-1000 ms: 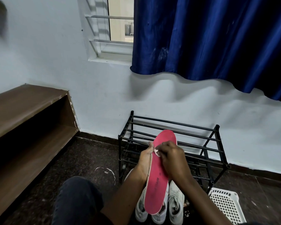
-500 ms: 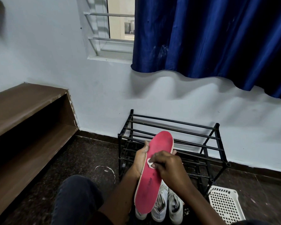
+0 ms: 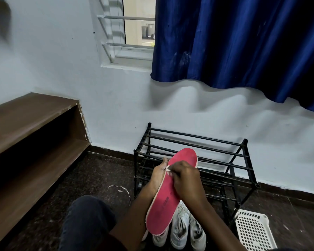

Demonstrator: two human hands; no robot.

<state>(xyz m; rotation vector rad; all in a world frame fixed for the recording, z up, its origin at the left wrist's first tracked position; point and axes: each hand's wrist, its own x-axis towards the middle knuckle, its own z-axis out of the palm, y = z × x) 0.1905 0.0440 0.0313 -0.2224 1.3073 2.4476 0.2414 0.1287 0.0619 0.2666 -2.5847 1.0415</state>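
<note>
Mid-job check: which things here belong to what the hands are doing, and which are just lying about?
In the job: flat pink foam insole, gripped by the left hand; small white wad, pinched against it by the right hand.

Lying about: white lace-up sneakers; black metal-rod shoe rack; white perforated plastic basket; brown wooden shelf; blue curtain.

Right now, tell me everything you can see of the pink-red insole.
The insole is a long, flat, pink-red, foam-looking piece with a thin pale edge and faint dark print on its heel half. It is held up at a tilt, toe away and up, heel low over the white shoes. The left hand holds its left edge from behind. The right hand rests on its face, pinching a white scrap against it near the left edge.
</note>
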